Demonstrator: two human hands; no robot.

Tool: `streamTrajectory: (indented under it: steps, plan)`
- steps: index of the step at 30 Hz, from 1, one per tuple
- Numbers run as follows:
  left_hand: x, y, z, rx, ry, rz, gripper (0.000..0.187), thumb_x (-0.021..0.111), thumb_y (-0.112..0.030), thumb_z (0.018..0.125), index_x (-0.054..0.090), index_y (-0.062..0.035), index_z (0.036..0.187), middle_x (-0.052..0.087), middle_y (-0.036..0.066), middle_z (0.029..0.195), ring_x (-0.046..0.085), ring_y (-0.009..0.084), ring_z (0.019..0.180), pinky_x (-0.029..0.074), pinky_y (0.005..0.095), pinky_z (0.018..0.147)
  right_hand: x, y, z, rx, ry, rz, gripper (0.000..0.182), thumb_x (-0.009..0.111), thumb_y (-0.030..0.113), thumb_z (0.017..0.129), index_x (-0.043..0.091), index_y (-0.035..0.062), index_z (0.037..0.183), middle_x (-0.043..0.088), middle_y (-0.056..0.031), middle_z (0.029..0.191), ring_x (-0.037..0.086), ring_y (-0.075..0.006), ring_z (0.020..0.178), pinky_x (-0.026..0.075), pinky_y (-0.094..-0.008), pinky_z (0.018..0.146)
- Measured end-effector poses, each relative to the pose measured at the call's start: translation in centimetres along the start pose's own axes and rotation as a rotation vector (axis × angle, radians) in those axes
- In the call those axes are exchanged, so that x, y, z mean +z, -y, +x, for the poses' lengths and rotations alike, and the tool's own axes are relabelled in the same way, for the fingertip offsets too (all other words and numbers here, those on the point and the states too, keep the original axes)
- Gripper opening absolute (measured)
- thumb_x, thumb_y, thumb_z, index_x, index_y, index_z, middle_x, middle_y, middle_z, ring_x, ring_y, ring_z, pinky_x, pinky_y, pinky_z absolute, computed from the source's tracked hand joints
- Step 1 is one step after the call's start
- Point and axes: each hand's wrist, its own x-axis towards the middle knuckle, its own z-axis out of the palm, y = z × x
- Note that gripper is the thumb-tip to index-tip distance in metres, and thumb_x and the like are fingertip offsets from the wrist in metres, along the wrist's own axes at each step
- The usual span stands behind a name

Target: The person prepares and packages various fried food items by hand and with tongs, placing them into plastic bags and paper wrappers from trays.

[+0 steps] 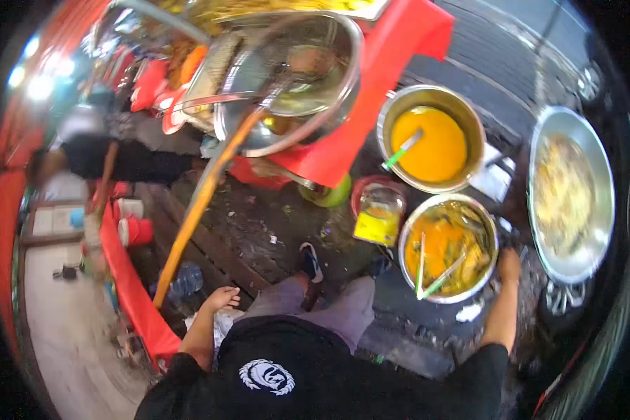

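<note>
Head view: right hand (pixel 509 264) is touching the rim of the near metal bowl (pixel 449 248), w/ fingers curling on the edge; grip state can't be told. The bowl is holding orange batter w/ food pieces & green tongs (pixel 432 269). Left hand (pixel 222 299) is hanging relaxed & open, holding nothing, near a plastic bottle (pixel 186 279) on the floor. A 2nd bowl of yellow batter (pixel 430 140) is sitting just behind, w/ a green-handled utensil. A wide pan (pixel 570 192) is sitting to the right.
</note>
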Motion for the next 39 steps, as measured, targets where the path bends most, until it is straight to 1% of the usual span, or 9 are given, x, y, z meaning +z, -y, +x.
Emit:
streamTrajectory:
  steps: [2, 9, 20, 23, 25, 30, 34, 37, 39]
  plan:
    - [-0.1, 1.4, 0.8, -0.007, -0.017, -0.022, 0.048, 0.058, -0.047, 0.094, 0.058, -0.0088, 0.124, 0.066, 0.003, 0.102, 0.063, 0.0161, 0.088, 0.051, 0.0350, 0.075, -0.9, 0.7, -0.6, -0.162, -0.222, 0.063, 0.019, 0.056, 0.010, 0.080, 0.067, 0.0036, 0.094, 0.065, -0.0216, 0.096, 0.061, -0.0418, 0.092, 0.049, -0.0487, 0.080]
    - [0.2, 1.9, 1.5, 0.020, -0.083, -0.005, 0.044, 0.059, -0.045, 0.094, 0.060, -0.0079, 0.118, 0.066, 0.004, 0.102, 0.064, 0.0166, 0.086, 0.051, 0.0342, 0.074, -3.2, 3.3, 0.7, 0.058, 0.054, -0.056, 0.023, 0.057, 0.004, 0.079, 0.066, 0.0052, 0.100, 0.067, -0.0166, 0.098, 0.063, -0.0373, 0.095, 0.050, -0.0454, 0.082]
    - [-1.4, 2.4, 1.8, 0.024, -0.071, 0.035, 0.048, 0.056, -0.043, 0.096, 0.056, -0.0073, 0.127, 0.066, 0.008, 0.108, 0.066, 0.0200, 0.093, 0.053, 0.0362, 0.077, -3.8, 5.1, -1.3, -0.016, -0.089, -0.021, 0.027, 0.054, 0.003, 0.078, 0.064, 0.0030, 0.103, 0.064, -0.0212, 0.102, 0.060, -0.0429, 0.097, 0.049, -0.0476, 0.081]
    - [-1.9, 2.0, 1.5, 0.047, -0.069, 0.019, 0.047, 0.056, -0.043, 0.095, 0.057, -0.0073, 0.126, 0.066, 0.008, 0.110, 0.066, 0.0200, 0.093, 0.053, 0.0366, 0.079, -3.3, 5.4, -4.3, 0.047, -0.246, -0.039, 0.027, 0.054, 0.004, 0.082, 0.062, 0.0014, 0.107, 0.062, -0.0233, 0.109, 0.059, -0.0435, 0.101, 0.049, -0.0478, 0.083]
    - [-2.1, 2.5, 2.0, 0.053, -0.046, 0.004, 0.047, 0.055, -0.043, 0.096, 0.057, -0.0076, 0.126, 0.065, 0.008, 0.112, 0.065, 0.0196, 0.094, 0.053, 0.0375, 0.081, -4.9, 8.4, -7.6, 0.422, -0.205, -0.058, 0.026, 0.052, 0.011, 0.089, 0.061, 0.0040, 0.112, 0.059, -0.0215, 0.120, 0.060, -0.0418, 0.103, 0.050, -0.0496, 0.083]
    - [-3.0, 3.0, 3.1, 0.112, -0.001, -0.061, 0.046, 0.055, -0.043, 0.096, 0.057, -0.0082, 0.125, 0.066, 0.009, 0.110, 0.065, 0.0189, 0.095, 0.052, 0.0382, 0.081, 1.4, 9.6, -17.1, 0.621, -0.654, 0.286, 0.026, 0.049, 0.018, 0.091, 0.063, -0.0035, 0.094, 0.065, -0.0271, 0.087, 0.063, -0.0454, 0.079, 0.051, -0.0508, 0.074]
    - [-4.5, 4.2, 6.6, 0.163, 0.107, -0.160, 0.054, 0.055, -0.046, 0.096, 0.053, -0.0057, 0.131, 0.063, 0.014, 0.123, 0.063, 0.0253, 0.109, 0.050, 0.0412, 0.091, 8.3, 15.7, -23.8, 0.844, -0.304, 0.079, 0.026, 0.055, 0.026, 0.089, 0.065, 0.0022, 0.085, 0.067, -0.0215, 0.079, 0.066, -0.0401, 0.068, 0.052, -0.0491, 0.061]
    - [-6.3, 4.6, 9.2, 0.180, 0.120, -0.183, 0.056, 0.054, -0.047, 0.096, 0.051, -0.0059, 0.134, 0.063, 0.014, 0.124, 0.064, 0.0259, 0.107, 0.049, 0.0423, 0.091, 16.2, 21.8, -27.6, 0.241, 0.143, -0.266, 0.017, 0.063, 0.024, 0.086, 0.062, 0.0089, 0.077, 0.068, -0.0120, 0.075, 0.066, -0.0318, 0.061, 0.050, -0.0457, 0.052]
    - [-8.2, 5.1, 11.8, 0.172, 0.143, -0.191, 0.055, 0.054, -0.048, 0.096, 0.051, -0.0071, 0.133, 0.063, 0.013, 0.123, 0.064, 0.0257, 0.105, 0.049, 0.0430, 0.091, 15.9, 30.7, -27.4, 0.627, 0.335, 1.122, 0.023, 0.061, 0.023, 0.088, 0.055, 0.0103, 0.069, 0.053, -0.0079, 0.063, 0.053, -0.0250, 0.050, 0.044, -0.0404, 0.045]
